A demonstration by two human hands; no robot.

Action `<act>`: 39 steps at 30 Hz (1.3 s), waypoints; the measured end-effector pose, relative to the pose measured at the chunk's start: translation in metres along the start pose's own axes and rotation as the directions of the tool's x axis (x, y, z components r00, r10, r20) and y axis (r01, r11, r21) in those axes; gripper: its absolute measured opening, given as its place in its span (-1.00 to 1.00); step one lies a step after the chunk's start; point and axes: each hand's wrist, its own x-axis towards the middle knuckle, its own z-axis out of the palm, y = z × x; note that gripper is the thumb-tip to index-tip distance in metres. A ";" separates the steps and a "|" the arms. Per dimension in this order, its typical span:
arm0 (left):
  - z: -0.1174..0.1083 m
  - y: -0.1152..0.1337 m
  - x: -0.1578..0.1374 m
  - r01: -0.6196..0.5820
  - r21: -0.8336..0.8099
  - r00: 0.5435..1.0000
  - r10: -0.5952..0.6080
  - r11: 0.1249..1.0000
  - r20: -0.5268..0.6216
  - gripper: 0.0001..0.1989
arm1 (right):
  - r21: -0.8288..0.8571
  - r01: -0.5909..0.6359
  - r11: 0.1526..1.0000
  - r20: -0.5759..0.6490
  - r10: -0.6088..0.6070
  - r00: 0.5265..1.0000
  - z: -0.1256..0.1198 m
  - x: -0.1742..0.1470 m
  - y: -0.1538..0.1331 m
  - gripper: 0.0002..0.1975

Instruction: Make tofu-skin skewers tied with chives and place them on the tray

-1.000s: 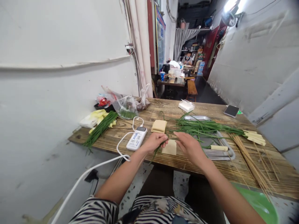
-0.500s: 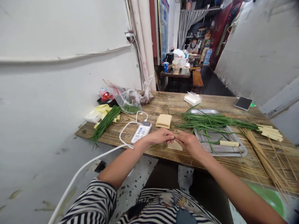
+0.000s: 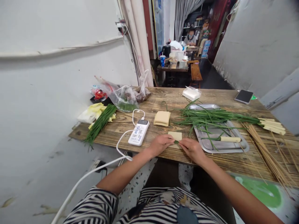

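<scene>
A short bundle of green chives (image 3: 176,142) lies across a pale tofu-skin sheet (image 3: 175,136) near the front edge of the wooden table. My left hand (image 3: 161,144) pinches the bundle's left end, and my right hand (image 3: 192,150) pinches its right end. The fingers cover part of both the sheet and the chives. Behind them sits a stack of square tofu-skin sheets (image 3: 162,118). To the right, a heap of long chives (image 3: 210,116) spreads over a metal tray (image 3: 207,147). One rolled tofu skin (image 3: 230,139) with chives inside rests on that tray.
Bamboo skewers (image 3: 263,152) fan out at the right, beside finished-looking rolls (image 3: 272,125). A white power bank (image 3: 139,133) trails a cable past my left arm. Left are more chives (image 3: 100,124) and plastic bags (image 3: 126,98). A phone (image 3: 244,96) lies far right. Someone sits in the background.
Both hands have come down onto the sheet and moved slightly apart, with the chives now stretched between them. More of the tofu skin shows. The camera view has shifted a little.
</scene>
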 end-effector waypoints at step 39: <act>0.001 -0.010 -0.001 -0.431 0.598 0.897 0.394 0.676 0.201 -0.75 | -0.362 0.213 0.908 0.422 -0.044 0.905 -0.014 0.015 -0.009 -0.66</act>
